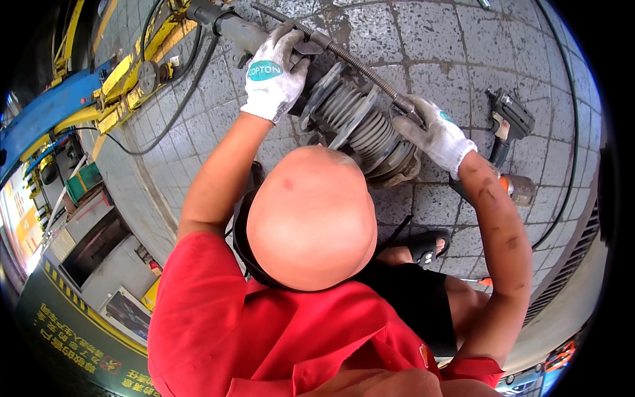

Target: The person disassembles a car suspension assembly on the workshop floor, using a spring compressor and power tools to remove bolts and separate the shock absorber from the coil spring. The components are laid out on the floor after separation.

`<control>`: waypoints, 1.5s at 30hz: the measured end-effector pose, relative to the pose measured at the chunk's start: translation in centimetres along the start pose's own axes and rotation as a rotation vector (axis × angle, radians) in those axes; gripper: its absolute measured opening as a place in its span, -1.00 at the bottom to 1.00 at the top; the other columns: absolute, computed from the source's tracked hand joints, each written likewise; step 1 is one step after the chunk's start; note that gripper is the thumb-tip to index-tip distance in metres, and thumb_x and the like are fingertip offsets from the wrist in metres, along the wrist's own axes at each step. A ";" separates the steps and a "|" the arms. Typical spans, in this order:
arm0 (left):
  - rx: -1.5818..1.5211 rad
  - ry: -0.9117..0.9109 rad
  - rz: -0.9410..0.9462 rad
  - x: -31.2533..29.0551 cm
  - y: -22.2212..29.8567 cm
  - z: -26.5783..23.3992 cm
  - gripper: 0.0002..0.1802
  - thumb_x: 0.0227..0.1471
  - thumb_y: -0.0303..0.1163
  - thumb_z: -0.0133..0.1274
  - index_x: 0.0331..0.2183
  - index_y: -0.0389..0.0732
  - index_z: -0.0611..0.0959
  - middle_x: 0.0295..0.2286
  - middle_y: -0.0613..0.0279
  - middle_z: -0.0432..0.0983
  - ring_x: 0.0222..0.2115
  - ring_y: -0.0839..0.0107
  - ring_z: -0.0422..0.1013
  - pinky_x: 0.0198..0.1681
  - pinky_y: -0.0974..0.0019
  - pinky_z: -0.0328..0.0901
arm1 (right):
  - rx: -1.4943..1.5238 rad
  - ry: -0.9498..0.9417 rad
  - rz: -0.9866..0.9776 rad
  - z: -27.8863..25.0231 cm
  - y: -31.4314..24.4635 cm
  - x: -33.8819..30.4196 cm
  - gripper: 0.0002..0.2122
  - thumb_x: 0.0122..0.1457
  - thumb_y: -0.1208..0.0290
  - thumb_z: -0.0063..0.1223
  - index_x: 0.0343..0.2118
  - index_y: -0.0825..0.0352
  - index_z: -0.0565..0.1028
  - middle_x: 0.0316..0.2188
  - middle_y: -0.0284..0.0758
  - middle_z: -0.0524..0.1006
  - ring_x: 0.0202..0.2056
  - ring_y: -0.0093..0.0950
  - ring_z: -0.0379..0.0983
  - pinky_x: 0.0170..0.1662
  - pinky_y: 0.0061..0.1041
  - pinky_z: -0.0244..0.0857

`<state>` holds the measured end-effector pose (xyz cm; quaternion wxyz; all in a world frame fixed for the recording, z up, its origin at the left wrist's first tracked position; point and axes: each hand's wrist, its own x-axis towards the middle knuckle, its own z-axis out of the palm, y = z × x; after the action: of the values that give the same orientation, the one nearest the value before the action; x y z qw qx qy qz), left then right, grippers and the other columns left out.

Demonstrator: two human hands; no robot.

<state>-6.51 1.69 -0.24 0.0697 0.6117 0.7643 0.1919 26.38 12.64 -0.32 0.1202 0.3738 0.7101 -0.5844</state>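
While the coil spring [374, 139] sits on its strut [241, 33], the left hand [273, 71] curls around the strut beside the spring and the right hand [435, 134] grips a threaded rod [362, 69] alongside it, apparently positioned, its setting seemingly unfinished.

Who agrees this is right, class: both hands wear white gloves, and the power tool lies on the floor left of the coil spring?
The side is wrong: in the head view, the power tool lies on the floor right of the coil spring. The rest stands.
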 end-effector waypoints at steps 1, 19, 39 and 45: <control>-0.010 0.002 0.009 0.1 -0.1 0.0 -0.47 -0.03 -0.47 0.29 0.05 -0.17 0.66 0.14 -0.02 0.53 0.13 -0.08 0.46 0.21 0.01 0.39 | 0.060 -0.050 0.006 -0.6 -0.1 0.2 -0.33 0.35 -0.04 0.23 0.35 0.32 0.36 0.21 0.00 0.52 0.25 -0.20 0.45 0.30 -0.30 0.29; 0.077 0.043 0.108 0.5 -0.1 0.2 -0.47 -0.05 -0.27 0.34 0.01 -0.11 0.65 0.03 0.05 0.57 0.07 -0.08 0.46 0.16 -0.05 0.39 | 0.060 -0.251 0.029 -2.5 -0.3 1.4 -0.26 0.29 -0.06 0.30 0.40 0.29 0.35 0.19 -0.09 0.58 0.20 -0.28 0.50 0.27 -0.36 0.32; 0.151 -0.710 0.584 0.6 13.6 1.0 0.28 -0.16 0.34 0.33 0.35 -0.34 0.35 0.28 -0.16 0.34 0.39 -0.12 0.13 0.49 -0.35 -0.19 | -0.028 -0.187 0.004 -2.2 -0.1 1.2 -0.18 0.24 -0.11 0.30 0.42 0.31 0.28 0.28 -0.04 0.50 0.29 -0.17 0.44 0.31 -0.26 0.30; 0.135 -0.692 0.503 0.4 14.6 1.3 0.11 -0.13 0.20 0.33 0.29 -0.32 0.43 0.23 -0.16 0.41 0.36 -0.08 0.20 0.51 -0.28 -0.17 | -0.152 -0.175 0.075 -4.3 -0.8 -0.9 -0.01 0.20 -0.34 0.19 0.48 0.34 0.19 0.39 0.03 0.35 0.43 -0.12 0.26 0.46 -0.28 0.14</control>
<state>7.13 4.97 4.13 0.2326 0.8103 0.5341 -0.0639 27.61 16.23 2.13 0.2315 0.3373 0.7247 -0.5545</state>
